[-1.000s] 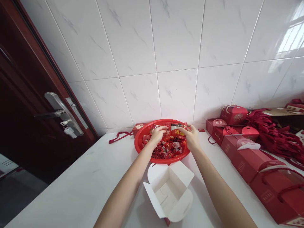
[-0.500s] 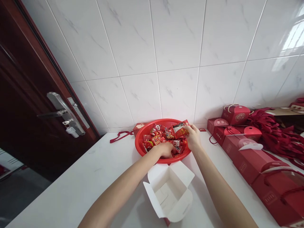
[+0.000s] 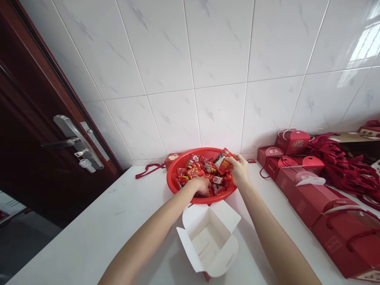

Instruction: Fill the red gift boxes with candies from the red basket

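The red packet [image 3: 222,161] was held by the right hand's [image 3: 240,171] fingers, at 2 o'clock of the red basket [image 3: 170,178]. The left hand [image 3: 203,187] was among sweets [image 3: 194,171], its fingers unclear. The open box [image 3: 222,259] stood at 6 o'clock.

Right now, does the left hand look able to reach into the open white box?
Probably yes: the left hand is down in the red basket, just beyond the white box, whose flaps are spread and whose opening nothing covers. Whether its fingers hold anything is hidden.
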Demonstrator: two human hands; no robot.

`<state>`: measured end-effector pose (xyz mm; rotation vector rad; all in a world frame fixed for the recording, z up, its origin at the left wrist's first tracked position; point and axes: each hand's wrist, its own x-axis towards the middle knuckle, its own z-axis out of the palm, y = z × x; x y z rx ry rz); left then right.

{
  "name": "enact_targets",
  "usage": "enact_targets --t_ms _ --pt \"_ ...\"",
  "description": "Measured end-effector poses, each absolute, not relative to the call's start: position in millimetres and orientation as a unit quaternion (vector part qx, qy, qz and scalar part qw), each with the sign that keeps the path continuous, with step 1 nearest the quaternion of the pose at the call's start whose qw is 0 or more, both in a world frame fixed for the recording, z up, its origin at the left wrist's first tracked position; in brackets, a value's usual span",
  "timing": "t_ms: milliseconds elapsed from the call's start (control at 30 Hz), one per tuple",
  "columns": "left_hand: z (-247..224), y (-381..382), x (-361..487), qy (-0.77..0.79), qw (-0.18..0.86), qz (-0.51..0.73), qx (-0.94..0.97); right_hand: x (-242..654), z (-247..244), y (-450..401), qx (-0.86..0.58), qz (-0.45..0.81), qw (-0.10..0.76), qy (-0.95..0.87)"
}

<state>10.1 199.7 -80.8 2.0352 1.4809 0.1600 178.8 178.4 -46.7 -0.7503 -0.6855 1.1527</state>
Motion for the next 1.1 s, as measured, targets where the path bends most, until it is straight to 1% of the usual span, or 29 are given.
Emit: enact_targets --t_ms 167,333,433,567,767,933,1100 --pt "-65.3 189.4 4.5 0.536 0.349 0.077 0.765 179.0 -45.7 177.9 -0.331 0.524 0.726 -0.297" --pt "-48.4 186.3 8.3 0.526 0.320 0.224 0.755 178.9 -44.7 177.6 -0.327 0.521 0.733 -0.291" --pt "-43.6 187.9 11.0 0.514 0.325 0.319 0.727 178.7 -46.4 179.8 -0.324 0.519 0.738 -0.285" --pt "-42.0 188.6 12.4 0.543 0.322 0.401 0.664 178.6 -48.4 182.3 -0.323 0.527 0.737 -0.274" --pt "-42.3 188.4 14.5 0.582 0.318 0.417 0.621 177.5 -44.3 179.7 -0.311 0.547 0.735 -0.251" --pt "-42.5 187.9 16.7 0.595 0.425 0.386 0.562 176.6 -43.6 178.9 -0.324 0.536 0.735 -0.260" --pt "-41.1 186.7 16.8 0.604 0.417 0.383 0.561 176.7 -44.5 178.9 -0.331 0.532 0.728 -0.276"
